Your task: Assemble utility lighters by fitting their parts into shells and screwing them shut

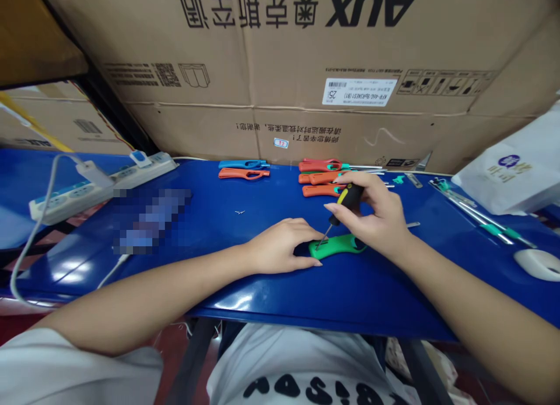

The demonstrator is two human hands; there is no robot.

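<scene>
A green lighter casing [333, 247] lies on the blue table, close to its front edge. My left hand [284, 246] steadies its left end, fingers on the far side and thumb on the near side. In my right hand [380, 215] is a screwdriver [349, 198] with a black and yellow handle. The screwdriver leans, its tip down at the casing's left end beside my left fingertips. Part of the casing's right end is hidden behind my right hand. Whether the tip sits in a screw I cannot tell.
Behind my hands lie red and orange lighters [319, 165], an orange casing [242, 173] and a blue casing [240, 164]. Small screws [240, 212] lie left. Metal tubes [481, 218], a white bag [511, 160] and a white rounded object [538, 264] are right. A power strip [105, 186] stands left; a cardboard box [280, 55] walls the back.
</scene>
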